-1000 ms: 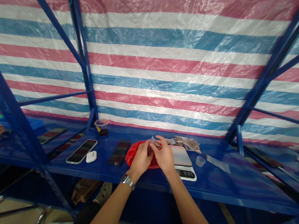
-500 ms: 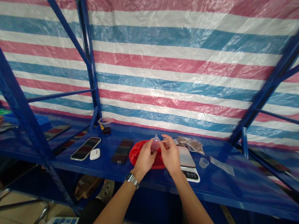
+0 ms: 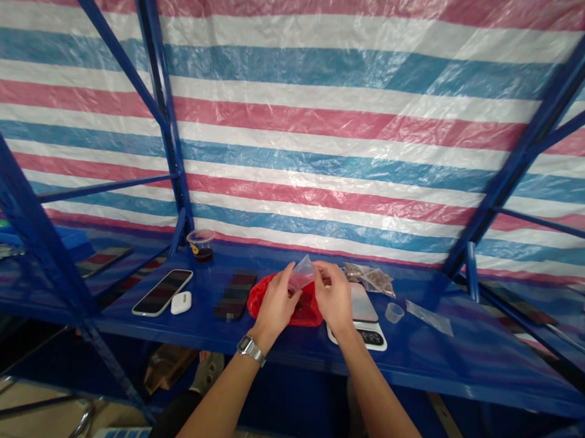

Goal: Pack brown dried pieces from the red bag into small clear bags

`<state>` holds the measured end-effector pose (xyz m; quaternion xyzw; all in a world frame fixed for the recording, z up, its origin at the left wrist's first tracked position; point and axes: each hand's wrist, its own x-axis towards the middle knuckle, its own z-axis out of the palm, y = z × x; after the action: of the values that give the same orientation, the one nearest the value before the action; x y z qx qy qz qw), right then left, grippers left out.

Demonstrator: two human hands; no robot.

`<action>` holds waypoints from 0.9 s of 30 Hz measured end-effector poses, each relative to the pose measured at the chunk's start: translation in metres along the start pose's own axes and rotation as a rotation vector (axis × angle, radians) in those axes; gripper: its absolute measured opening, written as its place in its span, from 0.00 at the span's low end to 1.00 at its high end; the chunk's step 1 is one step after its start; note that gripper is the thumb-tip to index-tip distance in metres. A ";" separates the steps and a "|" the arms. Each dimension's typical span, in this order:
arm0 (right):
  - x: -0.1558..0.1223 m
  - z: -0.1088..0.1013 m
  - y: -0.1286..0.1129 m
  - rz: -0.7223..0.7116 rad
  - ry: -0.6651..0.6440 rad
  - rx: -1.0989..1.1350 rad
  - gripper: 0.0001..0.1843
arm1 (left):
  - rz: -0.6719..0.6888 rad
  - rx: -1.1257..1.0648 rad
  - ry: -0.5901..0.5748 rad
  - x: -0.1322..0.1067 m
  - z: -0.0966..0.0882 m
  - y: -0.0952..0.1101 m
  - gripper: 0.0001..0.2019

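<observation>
In the head view, the fingers of my left hand [image 3: 277, 304] and right hand [image 3: 334, 299] are closed in a pinch on a small clear plastic bag [image 3: 301, 274], held just above a red plastic bag [image 3: 311, 318] at lower centre. I cannot tell whether the clear bag holds anything; the bags of brown pieces [image 3: 369, 279] lie apart, behind the kitchen scale [image 3: 370, 338], with a small cup [image 3: 394, 313] to its right.

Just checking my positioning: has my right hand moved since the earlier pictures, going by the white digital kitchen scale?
Yes, rightward: your right hand now sits closer to the white digital kitchen scale than in the earlier pictures.
</observation>
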<state>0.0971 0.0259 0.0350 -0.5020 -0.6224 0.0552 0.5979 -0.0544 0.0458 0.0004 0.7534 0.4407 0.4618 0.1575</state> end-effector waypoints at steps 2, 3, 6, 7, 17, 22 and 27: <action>0.010 -0.018 0.007 -0.009 0.133 -0.057 0.16 | 0.050 0.018 0.016 -0.001 -0.006 0.004 0.35; 0.015 -0.030 0.013 0.002 0.220 -0.101 0.17 | 0.071 0.032 0.024 -0.002 -0.009 0.006 0.35; 0.030 -0.081 0.043 0.137 0.492 -0.275 0.20 | 0.098 0.079 0.042 -0.006 -0.020 0.013 0.29; 0.031 -0.101 0.055 0.217 0.574 -0.360 0.22 | 0.107 0.091 0.046 -0.008 -0.023 0.015 0.27; -0.024 -0.210 0.137 0.755 0.310 -0.848 0.24 | 0.218 0.186 0.118 -0.013 -0.037 0.017 0.20; -0.009 -0.190 0.129 0.526 0.255 -1.001 0.23 | 0.223 0.175 0.129 -0.013 -0.032 0.024 0.20; 0.016 -0.143 0.119 0.255 -0.027 -0.923 0.17 | 0.203 0.150 0.121 -0.011 -0.025 0.031 0.20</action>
<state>0.2812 0.0192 0.0061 -0.7866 -0.5232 -0.1478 0.2928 -0.0614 0.0156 0.0270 0.7747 0.4042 0.4856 0.0261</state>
